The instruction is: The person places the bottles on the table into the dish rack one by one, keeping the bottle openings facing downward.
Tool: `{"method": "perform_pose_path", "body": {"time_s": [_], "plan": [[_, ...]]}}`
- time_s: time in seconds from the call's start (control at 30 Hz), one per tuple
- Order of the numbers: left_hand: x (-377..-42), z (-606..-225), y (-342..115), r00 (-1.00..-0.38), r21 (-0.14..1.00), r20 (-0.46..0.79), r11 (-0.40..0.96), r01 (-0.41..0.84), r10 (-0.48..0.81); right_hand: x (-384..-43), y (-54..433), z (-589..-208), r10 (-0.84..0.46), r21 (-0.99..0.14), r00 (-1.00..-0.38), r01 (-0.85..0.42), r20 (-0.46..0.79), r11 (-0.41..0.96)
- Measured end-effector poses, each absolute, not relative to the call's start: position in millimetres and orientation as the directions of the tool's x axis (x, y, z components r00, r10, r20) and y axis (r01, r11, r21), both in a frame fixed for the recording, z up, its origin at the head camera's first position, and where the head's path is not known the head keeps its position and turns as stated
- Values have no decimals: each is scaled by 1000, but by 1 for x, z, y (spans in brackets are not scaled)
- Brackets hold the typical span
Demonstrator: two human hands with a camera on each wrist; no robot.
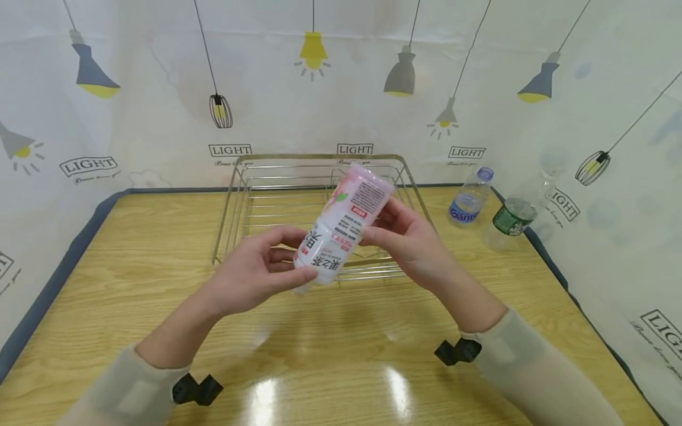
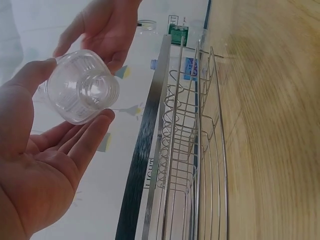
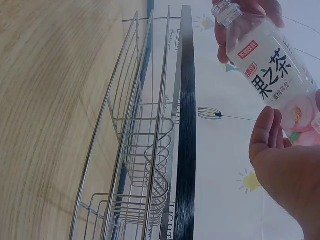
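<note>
Both hands hold a clear plastic drink bottle [image 1: 346, 222] with a pink and white label, tilted in mid-air above the wire rack. My left hand [image 1: 250, 272] grips the neck end, thumb on the near side and fingers behind. Near the base, my right hand [image 1: 418, 251] pinches it between thumb and fingers. The left wrist view looks at the bottle's threaded mouth [image 2: 102, 91], which has no cap. Peach pictures and dark lettering show on the label [image 3: 275, 75] in the right wrist view.
Behind the hands, a metal wire rack [image 1: 319, 157] stands on the wooden table [image 1: 133, 302] against the patterned backdrop. Two clear bottles stand at the back right: one blue-labelled bottle [image 1: 465, 208] with a cap, and a green-labelled bottle [image 1: 514, 216] beside it.
</note>
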State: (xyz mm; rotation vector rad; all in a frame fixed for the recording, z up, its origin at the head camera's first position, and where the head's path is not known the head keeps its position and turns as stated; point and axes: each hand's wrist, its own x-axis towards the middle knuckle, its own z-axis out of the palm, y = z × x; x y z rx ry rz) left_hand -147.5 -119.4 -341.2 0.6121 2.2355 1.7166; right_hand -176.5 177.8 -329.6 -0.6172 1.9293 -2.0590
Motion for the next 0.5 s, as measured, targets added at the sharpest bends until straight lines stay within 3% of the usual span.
{"method": "perform_pose_path", "body": {"time_s": [0.3,0.5], "plan": [[-147,-345,-116,-866,955,60,224,194,496,-176,171,-328,-427,-990,-893,-115,141,-86],[-147,-346,-113,-859,959,38,223,175,511,-174,168,-328,-407,-991,-905,-135,126,-5]]}}
